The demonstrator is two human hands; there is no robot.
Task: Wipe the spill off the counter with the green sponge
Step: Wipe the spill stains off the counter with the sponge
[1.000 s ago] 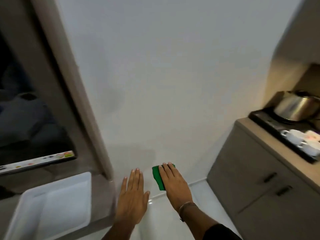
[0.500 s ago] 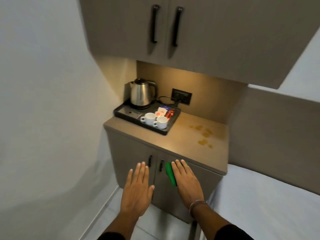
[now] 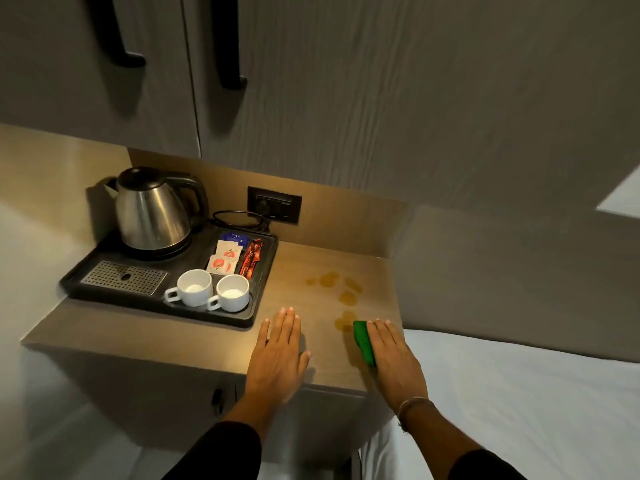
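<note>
Several brown drops of the spill (image 3: 341,289) sit on the counter (image 3: 194,336), just past the fingertips of the right hand (image 3: 394,362). Its flat, close fingers press the green sponge (image 3: 363,342) down. It is best to push forward slowly and keep away from the tray (image 3: 254,306). The left hand (image 3: 278,355) lies flat, fingers together. Most of the sponge hides under the palm.
</note>
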